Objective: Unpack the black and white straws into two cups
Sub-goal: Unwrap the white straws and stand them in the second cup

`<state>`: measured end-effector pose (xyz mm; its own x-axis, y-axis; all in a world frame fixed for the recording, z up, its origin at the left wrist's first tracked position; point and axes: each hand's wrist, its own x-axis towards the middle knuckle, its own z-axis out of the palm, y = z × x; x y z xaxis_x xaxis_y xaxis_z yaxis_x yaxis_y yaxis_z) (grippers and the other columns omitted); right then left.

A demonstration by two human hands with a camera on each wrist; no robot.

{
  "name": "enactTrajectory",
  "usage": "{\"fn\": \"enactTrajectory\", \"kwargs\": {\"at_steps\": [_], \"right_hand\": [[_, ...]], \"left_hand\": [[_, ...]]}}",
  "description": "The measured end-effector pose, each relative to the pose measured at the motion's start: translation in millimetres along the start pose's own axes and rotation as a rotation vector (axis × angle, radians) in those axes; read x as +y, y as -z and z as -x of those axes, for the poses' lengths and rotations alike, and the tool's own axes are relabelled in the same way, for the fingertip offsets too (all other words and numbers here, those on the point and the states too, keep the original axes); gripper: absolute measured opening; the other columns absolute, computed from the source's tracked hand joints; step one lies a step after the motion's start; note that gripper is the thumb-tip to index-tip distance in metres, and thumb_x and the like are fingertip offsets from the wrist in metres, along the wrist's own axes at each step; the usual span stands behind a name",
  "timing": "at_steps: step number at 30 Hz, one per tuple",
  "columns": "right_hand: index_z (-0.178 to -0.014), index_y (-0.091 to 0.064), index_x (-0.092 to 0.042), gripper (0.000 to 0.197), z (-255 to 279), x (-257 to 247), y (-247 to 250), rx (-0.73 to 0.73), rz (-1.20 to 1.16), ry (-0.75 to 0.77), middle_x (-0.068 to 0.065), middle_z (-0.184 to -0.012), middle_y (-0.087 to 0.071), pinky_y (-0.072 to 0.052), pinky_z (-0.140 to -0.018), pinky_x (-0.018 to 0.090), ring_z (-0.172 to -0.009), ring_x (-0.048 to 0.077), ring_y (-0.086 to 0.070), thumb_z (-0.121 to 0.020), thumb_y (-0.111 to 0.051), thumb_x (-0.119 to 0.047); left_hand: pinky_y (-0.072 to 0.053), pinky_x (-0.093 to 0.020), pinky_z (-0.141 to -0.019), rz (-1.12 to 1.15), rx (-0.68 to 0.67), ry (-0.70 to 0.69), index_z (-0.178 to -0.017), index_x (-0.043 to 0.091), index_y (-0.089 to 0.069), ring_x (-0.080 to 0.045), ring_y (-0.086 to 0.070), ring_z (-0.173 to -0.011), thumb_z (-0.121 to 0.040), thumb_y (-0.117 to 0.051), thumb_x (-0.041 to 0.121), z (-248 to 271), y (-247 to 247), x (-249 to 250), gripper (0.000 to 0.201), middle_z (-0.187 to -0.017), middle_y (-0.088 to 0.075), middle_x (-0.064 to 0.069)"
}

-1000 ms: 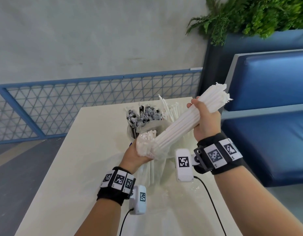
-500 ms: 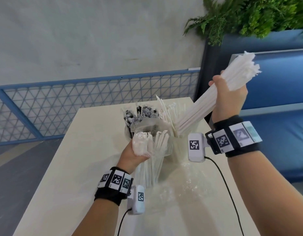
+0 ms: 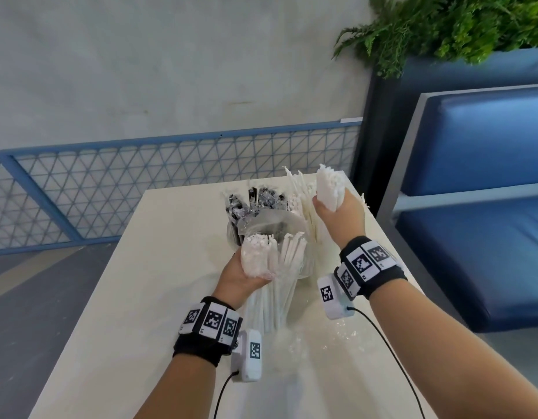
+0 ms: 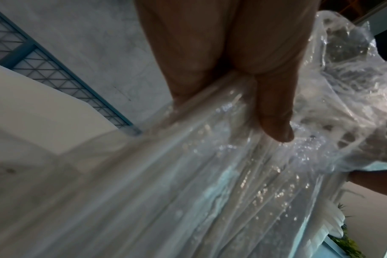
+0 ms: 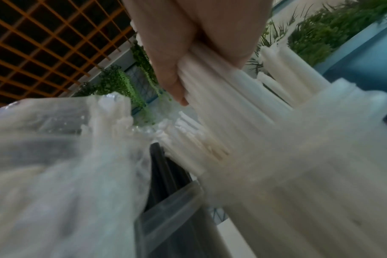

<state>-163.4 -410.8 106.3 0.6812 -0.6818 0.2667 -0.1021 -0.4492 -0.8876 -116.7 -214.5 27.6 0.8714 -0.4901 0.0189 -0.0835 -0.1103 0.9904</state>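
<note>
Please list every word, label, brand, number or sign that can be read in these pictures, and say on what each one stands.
There is no readable text.
The wristbands and the wrist cameras carry only black and white square code patterns, with no words; tiny marks under some are too small to read.
The clear plastic bag shows no print.

A café-like seating area: a blue padded bench (image 3: 479, 207) right of the hands, a planter of greenery (image 3: 461, 28) beyond, a cream table (image 3: 135, 297) beneath them.

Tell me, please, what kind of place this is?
Probably a cafe or restaurant seating area: a blue padded bench beside a pale table, a planter of greenery, and cups of drinking straws.
</note>
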Motion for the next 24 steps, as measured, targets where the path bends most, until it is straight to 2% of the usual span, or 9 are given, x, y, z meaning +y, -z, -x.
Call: {"fn": "enactTrajectory", "kwargs": {"at_steps": [5, 8, 10, 12, 14, 17, 19, 21, 24], "right_hand": [[-0.121, -0.049, -0.008, 0.043, 6.1, 0.1, -9.8, -0.013, 0.069, 0.048, 0.007, -0.099, -0.062, -0.039, -0.073, 0.019, -0.092, 0.024, -0.059, -0.083, -0.065, -0.020], [-0.121, -0.041, -0.032, 0.056, 8.4, -10.6, -7.0, 0.065, -0.134, 0.183, -0.002, -0.094, -0.060, -0.043, -0.065, 0.007, -0.079, 0.013, -0.058, -0.078, -0.066, -0.007], [-0.118, -0.041, -0.040, 0.057, 7.9, -16.9, -5.5, 0.058, -0.098, 0.297, -0.007, -0.103, -0.061, -0.039, -0.074, -0.001, -0.086, 0.004, -0.056, -0.079, -0.063, -0.006], [-0.113, -0.054, -0.024, 0.038, 7.0, -12.9, -6.5, 0.011, 0.033, 0.402, -0.003, -0.107, -0.061, -0.035, -0.082, 0.002, -0.093, 0.004, -0.052, -0.082, -0.057, -0.003], [-0.105, -0.060, -0.010, 0.024, 5.9, -2.4, -9.1, -0.028, 0.121, 0.418, 0.006, -0.104, -0.060, -0.040, -0.083, 0.016, -0.095, 0.016, -0.054, -0.084, -0.051, -0.001], [-0.106, -0.059, -0.007, 0.025, 10.2, 3.3, -12.5, -0.029, 0.217, 0.407, 0.008, -0.106, -0.060, -0.041, -0.090, 0.028, -0.099, 0.025, -0.054, -0.083, -0.051, -0.001], [-0.113, -0.055, -0.011, 0.029, 19.6, -1.0, -11.3, 0.091, 0.229, 0.442, 0.003, -0.113, -0.057, -0.034, -0.098, 0.021, -0.106, 0.019, -0.048, -0.084, -0.055, -0.008], [-0.110, -0.056, -0.010, 0.024, 35.9, -9.4, -9.0, 0.185, 0.120, 0.509, 0.000, -0.108, -0.052, -0.032, -0.090, 0.008, -0.096, 0.010, -0.047, -0.086, -0.056, -0.013], [-0.100, -0.060, -0.010, 0.014, 64.5, -4.8, -15.0, -0.007, 0.090, 0.555, -0.003, -0.098, -0.055, -0.042, -0.077, 0.009, -0.080, 0.005, -0.051, -0.086, -0.057, -0.014]], "left_hand": [[-0.047, -0.016, -0.084, 0.015, -0.002, 0.015, -0.116, 0.017, -0.051, -0.017, -0.057, -0.107, -0.060, -0.083, 0.003, -1.1, 0.7, -2.7, 0.066, -0.113, -0.060, -0.004], [-0.048, -0.016, -0.081, 0.032, 0.003, 0.026, -0.114, 0.018, -0.051, -0.018, -0.057, -0.106, -0.053, -0.081, 0.012, -1.2, 0.9, -3.3, 0.068, -0.114, -0.060, -0.007], [-0.050, -0.012, -0.077, 0.063, -0.009, 0.032, -0.114, 0.015, -0.051, -0.020, -0.057, -0.107, -0.056, -0.082, 0.002, -1.9, 1.3, -4.2, 0.067, -0.115, -0.059, -0.008], [-0.049, -0.014, -0.080, 0.054, -0.012, 0.022, -0.115, 0.015, -0.051, -0.020, -0.057, -0.110, -0.060, -0.081, 0.000, -1.4, 1.5, -4.8, 0.065, -0.117, -0.060, -0.009], [-0.047, -0.018, -0.083, 0.030, -0.006, 0.013, -0.116, 0.016, -0.052, -0.019, -0.057, -0.109, -0.057, -0.083, 0.009, -0.1, 1.8, -4.9, 0.067, -0.116, -0.060, -0.008], [-0.048, -0.008, -0.074, 0.045, -0.015, 0.011, -0.113, 0.015, -0.051, -0.008, -0.060, -0.096, -0.062, -0.080, -0.002, 1.8, 3.0, -3.1, 0.062, -0.103, -0.062, 0.004], [-0.046, -0.003, -0.067, 0.068, -0.035, -0.005, -0.110, 0.015, -0.050, 0.007, -0.058, -0.086, -0.066, -0.073, -0.012, 3.1, 3.6, -1.5, 0.056, -0.097, -0.060, 0.011], [-0.046, -0.002, -0.066, 0.083, -0.040, -0.014, -0.110, 0.015, -0.050, 0.009, -0.056, -0.086, -0.067, -0.072, -0.014, 3.2, 4.4, -2.0, 0.056, -0.097, -0.059, 0.012], [-0.047, -0.005, -0.071, 0.091, -0.033, -0.023, -0.114, 0.015, -0.049, -0.003, -0.057, -0.094, -0.063, -0.076, -0.012, 4.0, 5.6, -5.0, 0.064, -0.103, -0.060, 0.004]]}}
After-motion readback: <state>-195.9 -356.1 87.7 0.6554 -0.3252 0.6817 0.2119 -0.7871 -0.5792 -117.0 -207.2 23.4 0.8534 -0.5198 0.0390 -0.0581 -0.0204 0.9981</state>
